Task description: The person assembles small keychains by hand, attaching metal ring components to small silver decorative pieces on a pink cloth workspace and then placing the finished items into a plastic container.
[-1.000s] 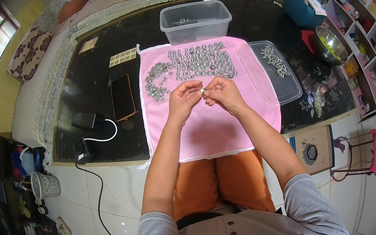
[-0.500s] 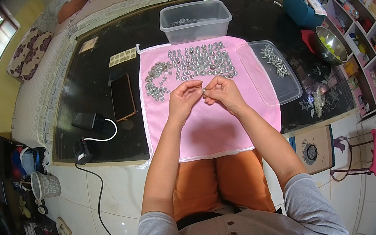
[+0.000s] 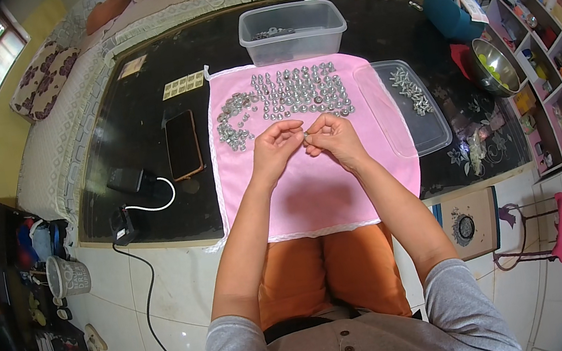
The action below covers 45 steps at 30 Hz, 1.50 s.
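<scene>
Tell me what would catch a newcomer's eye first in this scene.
The bright pink cloth spread over the black table stands out most, with rows of small silvery metal parts lined up along its far edge. At its middle, the left hand and right hand meet, pinching a tiny metal piece between the fingertips. Beyond the cloth sits a clear plastic tub, and its lid lies to the right.
</scene>
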Tool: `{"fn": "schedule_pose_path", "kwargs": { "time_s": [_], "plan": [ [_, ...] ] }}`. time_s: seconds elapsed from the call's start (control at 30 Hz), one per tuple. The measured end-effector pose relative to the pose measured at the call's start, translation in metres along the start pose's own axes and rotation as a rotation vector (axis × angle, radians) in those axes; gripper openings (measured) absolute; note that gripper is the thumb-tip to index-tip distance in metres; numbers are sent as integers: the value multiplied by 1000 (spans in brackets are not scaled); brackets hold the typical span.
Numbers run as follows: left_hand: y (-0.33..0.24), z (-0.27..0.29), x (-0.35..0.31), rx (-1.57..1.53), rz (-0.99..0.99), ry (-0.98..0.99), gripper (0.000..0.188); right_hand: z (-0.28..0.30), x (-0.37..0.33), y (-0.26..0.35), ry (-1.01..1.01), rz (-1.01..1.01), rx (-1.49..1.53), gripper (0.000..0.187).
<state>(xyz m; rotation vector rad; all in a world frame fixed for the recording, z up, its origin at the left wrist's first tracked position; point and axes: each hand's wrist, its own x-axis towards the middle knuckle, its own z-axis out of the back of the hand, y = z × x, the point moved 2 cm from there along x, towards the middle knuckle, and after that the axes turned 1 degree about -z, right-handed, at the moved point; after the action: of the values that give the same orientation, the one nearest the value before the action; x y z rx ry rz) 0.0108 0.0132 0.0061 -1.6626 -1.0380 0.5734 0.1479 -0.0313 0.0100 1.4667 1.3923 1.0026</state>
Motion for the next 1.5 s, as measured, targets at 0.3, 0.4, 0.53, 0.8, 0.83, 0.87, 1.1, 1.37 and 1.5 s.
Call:
{"fn": "schedule_pose_path", "kwargs": {
  "time_s": [0.3,0.4,0.53,0.8,0.83,0.87,1.1,1.37,1.5],
  "plan": [
    [1,2,1,25,4,-5,21,0,0,0,7,-2,0,9],
    [1,2,1,18,14,-14,21,-1,0,1,8,-6,11,10],
    [0,1,1,-4,17,-32,21,0,0,0,11,-4,34,11],
    [0,1,0,-24,-26,-63,21,-1,0,-1,5,3,12,9],
    [-1,0,0,-26,-39,-85,22,-1,0,-1,-2,6,9,9],
    [-2,0,0,-26,-39,-85,22,-1,0,0,-2,6,9,9],
    [0,2,1,-14,13,-30,22,-1,0,0,3,5,2,8],
    [1,2,1,-32,33,-18,23,-1,0,-1,-4,0,3,8],
    [-3,0,0,-38,37,-19,23,-1,0,0,-8,-5,-5,8]
  ]
}}
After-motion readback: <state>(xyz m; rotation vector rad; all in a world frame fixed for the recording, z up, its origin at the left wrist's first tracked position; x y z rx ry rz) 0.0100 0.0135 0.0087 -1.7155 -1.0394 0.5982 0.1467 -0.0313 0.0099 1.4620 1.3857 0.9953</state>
